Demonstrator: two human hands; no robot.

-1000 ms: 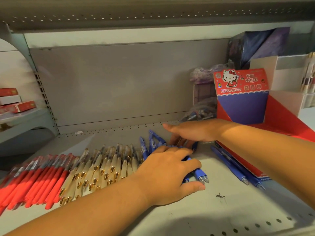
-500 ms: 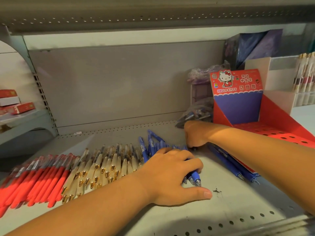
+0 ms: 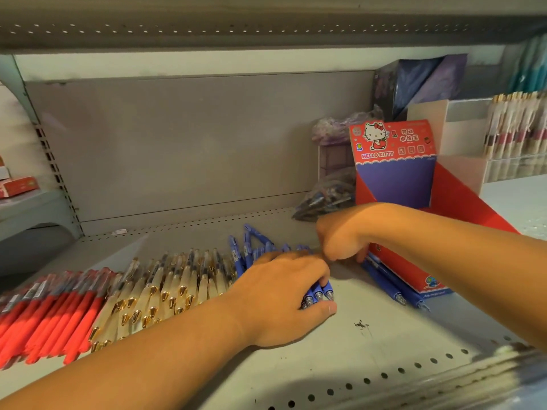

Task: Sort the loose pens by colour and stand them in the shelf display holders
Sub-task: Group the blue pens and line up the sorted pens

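Head view.

- Shelf (image 3: 384,350): grey perforated metal; carries everything listed.
- Red pens (image 3: 50,318): lying in a row at far left, side by side, tips toward the viewer.
- Cream pens (image 3: 165,288): gold-tipped, lying in a row just right of the red ones and touching them.
- Blue pens (image 3: 251,241): loose heap right of the cream row, upper ends fanned toward the back wall, tips showing under the left hand.
- Left hand (image 3: 281,297): palm down on the blue heap, fingers curled over a bundle of it, thumb stretched along the shelf below the tips.
- Right hand (image 3: 340,235): curled into a fist at the back of the blue heap, just beside the box; whether it holds a pen cannot be told.
- Box (image 3: 393,179): red cardboard display holder, upright at right.
- Stray pens (image 3: 390,285): two blue, lying against the box's front edge.
- Bag (image 3: 325,199): clear, with dark pens inside, behind the right hand.
- Holder (image 3: 515,128): far right, cream pens standing in it.
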